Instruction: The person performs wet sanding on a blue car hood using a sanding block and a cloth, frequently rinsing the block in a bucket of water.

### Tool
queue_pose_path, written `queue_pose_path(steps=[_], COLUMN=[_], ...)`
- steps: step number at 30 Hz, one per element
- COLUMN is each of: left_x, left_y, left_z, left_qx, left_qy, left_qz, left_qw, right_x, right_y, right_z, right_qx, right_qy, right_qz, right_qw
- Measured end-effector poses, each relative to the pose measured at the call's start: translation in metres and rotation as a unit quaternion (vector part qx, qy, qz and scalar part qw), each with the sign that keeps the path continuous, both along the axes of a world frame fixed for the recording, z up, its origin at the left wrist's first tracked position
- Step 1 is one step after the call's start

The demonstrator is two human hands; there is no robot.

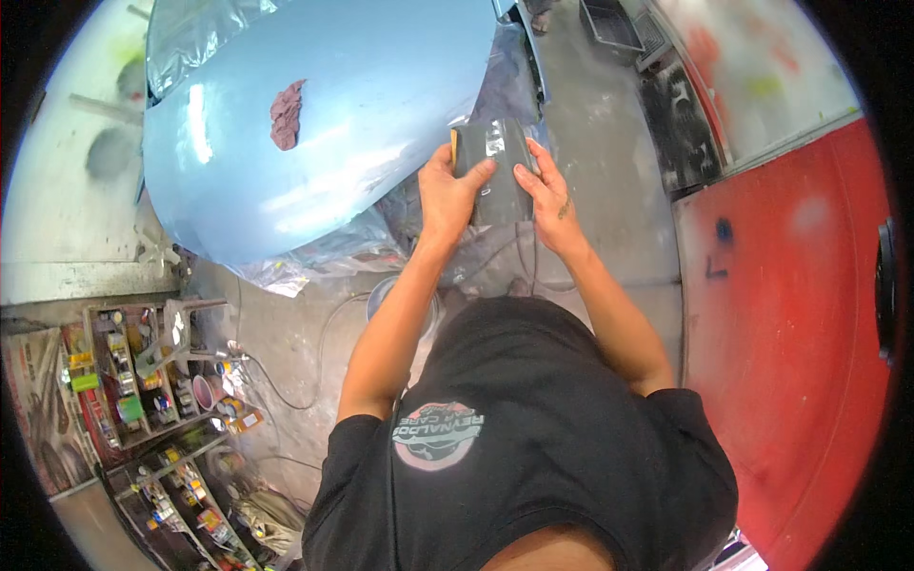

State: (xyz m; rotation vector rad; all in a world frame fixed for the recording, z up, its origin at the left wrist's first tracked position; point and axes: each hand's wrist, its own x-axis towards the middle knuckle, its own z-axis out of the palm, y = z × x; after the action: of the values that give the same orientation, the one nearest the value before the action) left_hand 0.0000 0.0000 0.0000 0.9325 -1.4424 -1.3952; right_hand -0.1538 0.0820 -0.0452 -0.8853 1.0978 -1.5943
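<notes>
In front of my body, both hands hold a dark grey sheet (501, 195) that looks like sandpaper, with a shiny wet-looking patch near its top. My left hand (451, 195) grips its left edge, thumb on top, beside a narrow yellow strip (454, 143). The right edge is pinched by my right hand (552, 198), its thumb also on the face. Just beyond my left hand is a light blue car hood (371, 86), glossy and curved. A crumpled maroon cloth (286, 116) lies on it. The sheet's underside is hidden.
Clear plastic sheeting (347, 243) hangs along the hood's near edge. A bucket (374, 297) stands partly behind my left forearm. A hose (319, 381) curves across the floor. Cluttered shelves (124, 381) are at left, a red panel (781, 314) at right, and a dark crate (611, 27) at far right.
</notes>
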Motion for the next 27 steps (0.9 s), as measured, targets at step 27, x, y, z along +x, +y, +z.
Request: queue_pose_path(steps=[27], left_x=[-0.008], left_y=[-0.001], left_z=[-0.009], left_qx=[-0.002], left_qy=[0.011], left_qz=[0.043], left_qw=[0.999], right_x=[0.007], right_y=[0.019], right_z=[-0.019], right_qx=[0.041], right_qy=[-0.079], right_qz=[-0.019], right_qw=[0.996])
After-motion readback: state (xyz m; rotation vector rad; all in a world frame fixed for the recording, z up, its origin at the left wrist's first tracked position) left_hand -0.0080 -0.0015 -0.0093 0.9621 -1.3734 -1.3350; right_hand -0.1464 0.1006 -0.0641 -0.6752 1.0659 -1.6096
